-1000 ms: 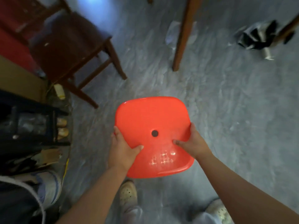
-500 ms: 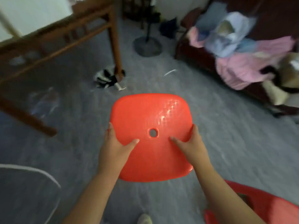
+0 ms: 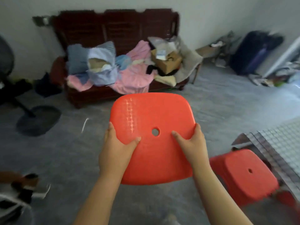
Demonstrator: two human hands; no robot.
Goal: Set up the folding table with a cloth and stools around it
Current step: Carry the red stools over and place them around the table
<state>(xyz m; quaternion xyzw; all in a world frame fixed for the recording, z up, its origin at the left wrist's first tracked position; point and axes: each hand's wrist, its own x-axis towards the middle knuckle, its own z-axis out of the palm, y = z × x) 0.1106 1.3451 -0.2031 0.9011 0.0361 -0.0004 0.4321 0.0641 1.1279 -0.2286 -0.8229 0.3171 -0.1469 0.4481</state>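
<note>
Both hands grip a red plastic stool [image 3: 152, 137] held up above the grey floor [image 3: 65, 151], seat facing the camera. The seat is a rounded square, glossy, with a dimpled grid texture catching light and a round hole near the centre. Left hand [image 3: 116, 151] is closed on the left edge, thumb flat on the seat top; right hand [image 3: 193, 143] is closed on the right edge, thumb likewise on top. A second red stool [image 3: 248, 174], same shape and hole, stands on the floor at lower right, just beside a silvery checkered cloth [image 3: 282, 140] draped over the table edge. Behind, a dark wooden bench [image 3: 113, 30] is heaped with soft pink and blue clothes [image 3: 129, 78] and a cardboard box [image 3: 167, 60].
</note>
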